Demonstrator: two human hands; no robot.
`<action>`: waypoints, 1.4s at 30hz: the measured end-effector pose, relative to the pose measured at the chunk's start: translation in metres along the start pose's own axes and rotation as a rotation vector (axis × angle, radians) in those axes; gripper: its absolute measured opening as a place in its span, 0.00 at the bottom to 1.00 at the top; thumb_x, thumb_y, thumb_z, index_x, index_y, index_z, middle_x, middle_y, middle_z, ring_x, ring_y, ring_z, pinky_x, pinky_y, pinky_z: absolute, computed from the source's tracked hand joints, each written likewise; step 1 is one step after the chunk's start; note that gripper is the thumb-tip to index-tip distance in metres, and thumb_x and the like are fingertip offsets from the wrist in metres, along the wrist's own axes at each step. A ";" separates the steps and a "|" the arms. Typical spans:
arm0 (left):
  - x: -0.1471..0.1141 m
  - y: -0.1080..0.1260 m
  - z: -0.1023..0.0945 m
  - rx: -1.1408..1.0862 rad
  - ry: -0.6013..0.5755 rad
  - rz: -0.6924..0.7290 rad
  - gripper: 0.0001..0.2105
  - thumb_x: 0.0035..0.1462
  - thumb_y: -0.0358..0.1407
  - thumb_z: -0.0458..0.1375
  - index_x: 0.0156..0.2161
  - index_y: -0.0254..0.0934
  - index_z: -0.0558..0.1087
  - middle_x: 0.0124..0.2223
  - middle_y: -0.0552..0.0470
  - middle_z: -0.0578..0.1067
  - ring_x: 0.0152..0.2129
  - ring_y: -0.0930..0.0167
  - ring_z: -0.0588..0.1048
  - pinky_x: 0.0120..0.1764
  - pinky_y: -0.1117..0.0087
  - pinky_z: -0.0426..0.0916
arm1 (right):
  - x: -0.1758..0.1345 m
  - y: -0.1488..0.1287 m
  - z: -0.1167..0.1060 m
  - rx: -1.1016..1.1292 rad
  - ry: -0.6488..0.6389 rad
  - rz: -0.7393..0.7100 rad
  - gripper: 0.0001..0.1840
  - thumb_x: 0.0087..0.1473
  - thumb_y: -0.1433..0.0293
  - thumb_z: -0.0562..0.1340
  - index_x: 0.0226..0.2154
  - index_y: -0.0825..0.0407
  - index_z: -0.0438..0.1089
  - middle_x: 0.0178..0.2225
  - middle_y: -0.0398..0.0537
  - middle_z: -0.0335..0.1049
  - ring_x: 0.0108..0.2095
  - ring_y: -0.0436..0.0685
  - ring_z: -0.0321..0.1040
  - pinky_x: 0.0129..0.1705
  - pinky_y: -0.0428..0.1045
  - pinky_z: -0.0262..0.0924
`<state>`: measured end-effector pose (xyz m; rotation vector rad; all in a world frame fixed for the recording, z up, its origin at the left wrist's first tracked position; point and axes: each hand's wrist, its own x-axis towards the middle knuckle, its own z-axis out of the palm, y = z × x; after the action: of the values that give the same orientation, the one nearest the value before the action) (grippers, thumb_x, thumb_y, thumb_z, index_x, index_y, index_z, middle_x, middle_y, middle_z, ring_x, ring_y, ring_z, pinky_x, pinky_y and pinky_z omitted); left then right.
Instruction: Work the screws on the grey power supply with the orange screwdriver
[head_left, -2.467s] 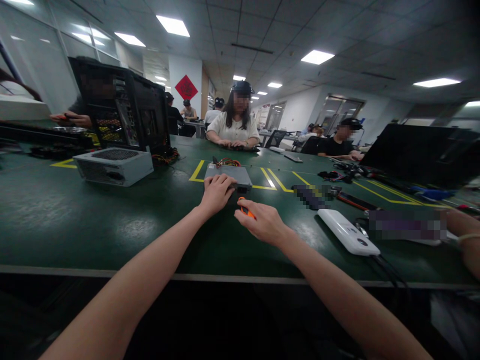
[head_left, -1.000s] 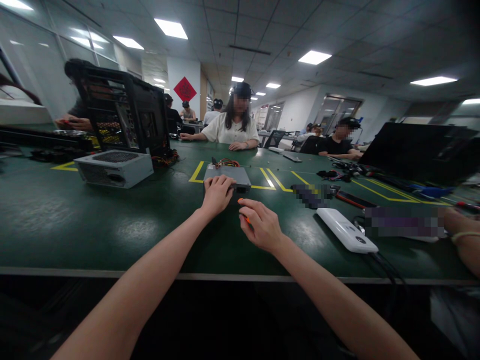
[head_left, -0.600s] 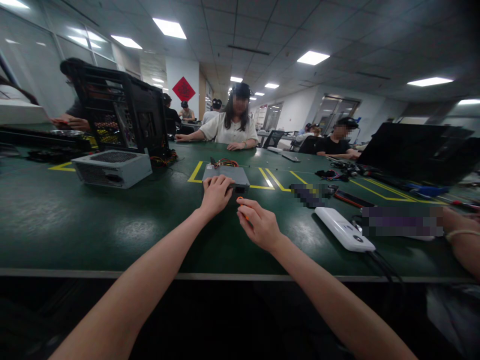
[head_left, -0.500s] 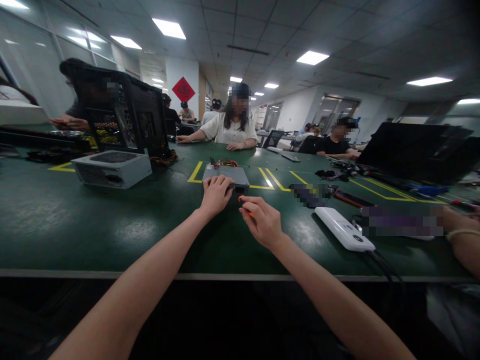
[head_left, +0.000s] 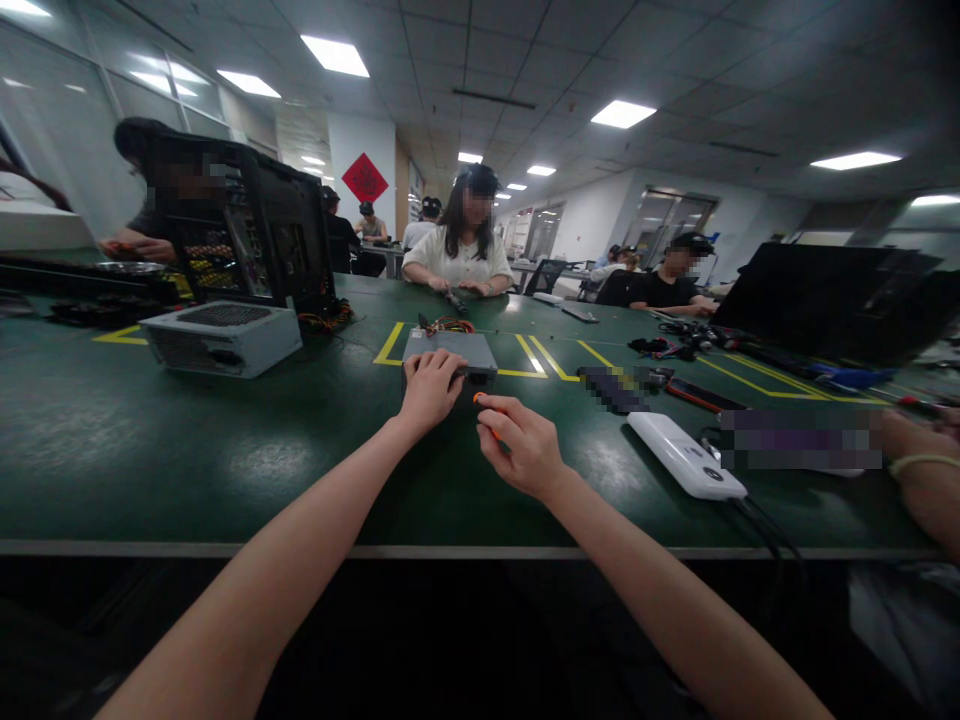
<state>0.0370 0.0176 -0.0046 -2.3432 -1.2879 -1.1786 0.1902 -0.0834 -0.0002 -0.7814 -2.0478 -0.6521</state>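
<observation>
A grey metal computer power supply (head_left: 480, 352) lies on the green table ahead of me, with coloured wires (head_left: 450, 325) bunched at its far side. My left hand (head_left: 433, 388) grips its left part, fingers over the top and near edge. Just right of it, my right hand (head_left: 521, 445) is closed on an orange and black screwdriver (head_left: 478, 399), held close to the near face of the power supply. Most of the screwdriver is hidden by my fingers, and its tip cannot be made out.
A second, larger power supply (head_left: 225, 338) stands at left beside a black computer case (head_left: 259, 220). At right lie a white power bank (head_left: 684, 455) with cables and a dark monitor-like panel (head_left: 825, 305). A co-worker (head_left: 461, 240) sits opposite; another person's hand (head_left: 919, 440) is far right.
The co-worker opposite has brought both hands together, a dark object now at them. My own hands keep nearly the same position at the power supply.
</observation>
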 end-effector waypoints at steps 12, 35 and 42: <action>0.000 0.000 0.000 0.006 0.001 -0.004 0.10 0.57 0.34 0.51 0.44 0.43 0.67 0.43 0.51 0.70 0.42 0.65 0.65 0.46 0.60 0.51 | 0.001 -0.003 -0.002 -0.008 -0.033 -0.023 0.09 0.54 0.71 0.55 0.40 0.53 0.63 0.43 0.55 0.69 0.39 0.54 0.69 0.35 0.47 0.64; 0.000 0.002 -0.001 0.000 -0.011 -0.011 0.10 0.57 0.34 0.50 0.44 0.43 0.67 0.44 0.50 0.70 0.43 0.64 0.64 0.47 0.60 0.51 | 0.003 -0.003 0.002 -0.186 -0.002 -0.072 0.06 0.53 0.71 0.56 0.36 0.50 0.65 0.39 0.51 0.69 0.40 0.56 0.64 0.39 0.50 0.62; 0.000 0.002 -0.001 -0.005 -0.015 -0.013 0.10 0.57 0.34 0.50 0.44 0.43 0.67 0.44 0.50 0.70 0.43 0.64 0.64 0.47 0.59 0.51 | 0.003 -0.002 0.002 -0.243 0.026 -0.079 0.06 0.54 0.72 0.56 0.38 0.51 0.62 0.38 0.50 0.70 0.37 0.53 0.66 0.37 0.47 0.61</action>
<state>0.0379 0.0160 -0.0037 -2.3553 -1.3089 -1.1715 0.1868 -0.0824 0.0006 -0.8277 -2.0072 -0.9648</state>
